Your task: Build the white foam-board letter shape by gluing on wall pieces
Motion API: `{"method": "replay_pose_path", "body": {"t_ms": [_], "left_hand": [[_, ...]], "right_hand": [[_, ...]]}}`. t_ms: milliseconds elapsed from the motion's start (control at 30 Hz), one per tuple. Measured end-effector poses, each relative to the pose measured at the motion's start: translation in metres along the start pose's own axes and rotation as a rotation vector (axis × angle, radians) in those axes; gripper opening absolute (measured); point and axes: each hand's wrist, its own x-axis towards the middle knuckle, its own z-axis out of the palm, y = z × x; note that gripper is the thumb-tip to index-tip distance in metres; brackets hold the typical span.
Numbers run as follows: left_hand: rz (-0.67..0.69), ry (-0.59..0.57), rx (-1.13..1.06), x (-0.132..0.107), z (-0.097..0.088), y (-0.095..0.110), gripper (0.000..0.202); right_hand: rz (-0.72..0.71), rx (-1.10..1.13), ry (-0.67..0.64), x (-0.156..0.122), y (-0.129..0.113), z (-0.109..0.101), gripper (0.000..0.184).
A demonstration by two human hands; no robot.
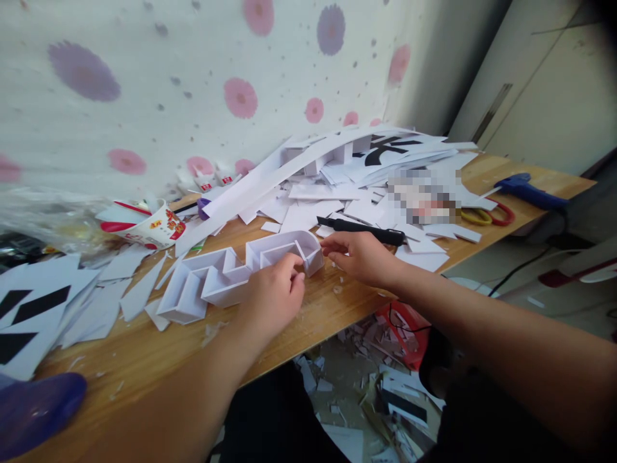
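A white foam-board letter shape [226, 273] with upright walls and open hollows lies on the wooden table in front of me. My left hand [277, 292] is closed at its near right side, thumb and fingers pinching the wall there. At the rounded right end, my right hand [354, 256] touches the outer wall with bent fingertips, its fingers apart from the thumb. A black utility knife [361, 230] lies just behind my right hand on white scraps.
White offcuts [308, 212] and long strips pile up behind. A paper cup [154, 228] holds red-handled tools. Scissors [499, 212] and a blue glue gun [530, 190] lie at right. Printed sheets [38, 308] and a purple object [43, 411] are at left. Scraps litter the floor.
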Motion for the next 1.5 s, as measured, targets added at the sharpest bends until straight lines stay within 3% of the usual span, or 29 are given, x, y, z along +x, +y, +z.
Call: {"method": "replay_pose_path", "body": {"t_ms": [100,233,367,800,1000,1200,1500], "left_hand": [[0.121,0.081,0.033,-0.0013,0.0015,-0.0020,0.034],[0.239,0.041,0.074,-0.0013,0.0036,-0.0028,0.049],[0.242,-0.025,0.102,-0.0002,0.0047,-0.0027,0.052],[0.249,-0.002,0.071,0.0000,0.0049,-0.0026,0.058],[0.259,0.022,0.035,0.0012,0.0073,-0.0040,0.059],[0.289,0.034,0.002,0.0020,0.0094,-0.0076,0.061],[0.242,-0.013,-0.044,0.0011,0.0084,-0.0061,0.063]], "right_hand": [[-0.045,-0.045,0.061,0.0020,0.0026,-0.0004,0.038],[-0.189,-0.064,0.044,0.0053,0.0026,-0.0019,0.040],[-0.236,-0.134,0.031,0.0075,0.0023,-0.0014,0.037],[-0.229,-0.095,0.035,0.0096,0.0021,0.0001,0.040],[-0.156,-0.012,0.038,0.0079,0.0029,0.0036,0.036],[-0.169,-0.037,0.044,0.0056,-0.0007,0.0044,0.029],[-0.161,0.018,0.017,0.0052,0.0013,0.0041,0.028]]}}
